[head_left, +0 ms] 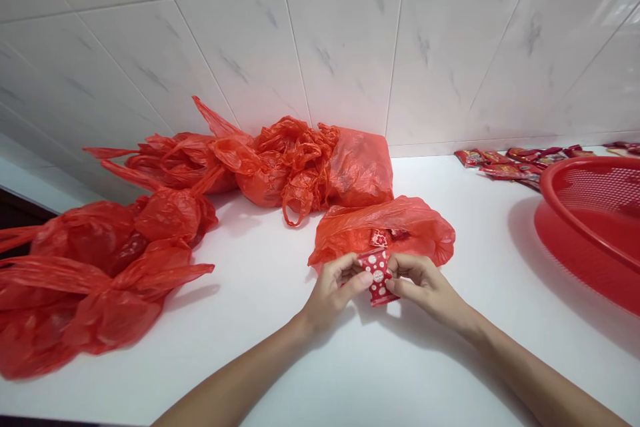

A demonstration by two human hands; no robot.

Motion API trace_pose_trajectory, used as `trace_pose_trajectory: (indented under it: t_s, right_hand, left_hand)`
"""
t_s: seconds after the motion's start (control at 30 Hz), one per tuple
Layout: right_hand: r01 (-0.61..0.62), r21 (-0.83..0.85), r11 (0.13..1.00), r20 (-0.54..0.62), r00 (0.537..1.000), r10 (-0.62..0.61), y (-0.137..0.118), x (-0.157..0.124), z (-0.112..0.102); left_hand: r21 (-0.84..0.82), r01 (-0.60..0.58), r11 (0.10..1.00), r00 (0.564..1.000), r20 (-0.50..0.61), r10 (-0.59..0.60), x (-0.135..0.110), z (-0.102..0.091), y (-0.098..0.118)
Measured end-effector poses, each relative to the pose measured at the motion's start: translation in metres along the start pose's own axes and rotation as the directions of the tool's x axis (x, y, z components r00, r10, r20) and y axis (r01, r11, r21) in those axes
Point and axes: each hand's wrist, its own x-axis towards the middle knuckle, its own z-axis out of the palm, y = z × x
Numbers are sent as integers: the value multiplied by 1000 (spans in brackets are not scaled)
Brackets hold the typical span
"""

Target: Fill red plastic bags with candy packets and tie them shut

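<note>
My left hand and my right hand both pinch a small red packet with white polka dots from either side, just above the white counter. Right behind my hands lies a red plastic bag, its mouth open toward me. A few similar red packets show inside its opening. The bag's far end and most of its contents are hidden by the red film.
Several knotted, bulging red plastic bags lie along the counter's left side against the white tile wall. A round red plastic basket sits at the right, with a scattered pile of red packets behind it.
</note>
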Motion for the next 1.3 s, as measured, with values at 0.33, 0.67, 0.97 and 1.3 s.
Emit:
trace_pose_trajectory:
  t_s: [0.33,0.67,0.97,1.3]
  right_hand:
    - [98,-94,991,-195,974,-115,-5,0,-3]
    - [127,-46,991,-318,939,-135,-3,4,0]
    - [90,27,996,-258,963,-80,4,3,-1]
    - [103,-25,994,-203,973,-106,-2,0,-1]
  left_hand:
    - [144,-40,989,991,-118,57,2,-2,8]
    - [396,-168,903,979,-40,200,2,-3,4]
    - [424,-165,890,978,-45,203,3,-6,2]
    - [300,-99,949,986,-101,135,2,-5,3]
